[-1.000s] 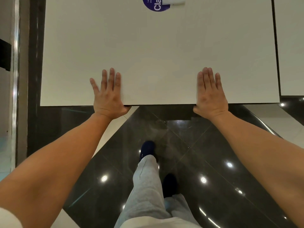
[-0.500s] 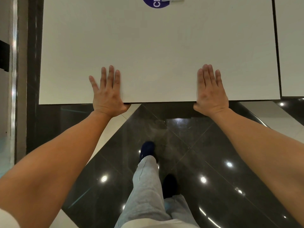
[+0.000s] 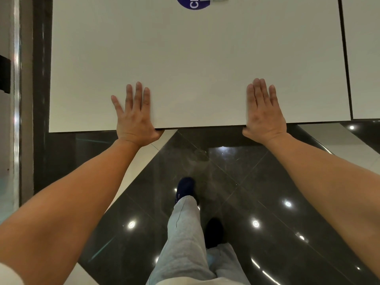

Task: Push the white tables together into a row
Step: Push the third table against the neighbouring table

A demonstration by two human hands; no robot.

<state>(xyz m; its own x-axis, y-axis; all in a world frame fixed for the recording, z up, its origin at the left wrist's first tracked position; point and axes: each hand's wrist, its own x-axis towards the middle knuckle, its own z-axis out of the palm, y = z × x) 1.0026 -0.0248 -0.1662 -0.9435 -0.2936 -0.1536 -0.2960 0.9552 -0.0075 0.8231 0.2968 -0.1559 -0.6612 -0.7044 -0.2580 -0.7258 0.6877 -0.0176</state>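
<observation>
A large white table (image 3: 195,58) fills the upper part of the head view. My left hand (image 3: 134,118) lies flat on its near edge, left of centre, with the thumb hooked under the rim. My right hand (image 3: 263,114) lies flat on the same edge further right, thumb also tucked below. A second white table (image 3: 366,58) stands at the right. Only a thin dark gap separates the two, and their near edges are almost level.
A round purple sticker (image 3: 193,3) sits at the table's far edge. A wall with a metal strip (image 3: 16,99) runs along the left, close to the table's side. Below is glossy dark floor (image 3: 257,182), with my grey trouser legs and dark shoes (image 3: 185,188).
The table under my hands has slid a little away from me. Its near right corner has come nearly level with the right table's edge. Both hands kept their hold.
</observation>
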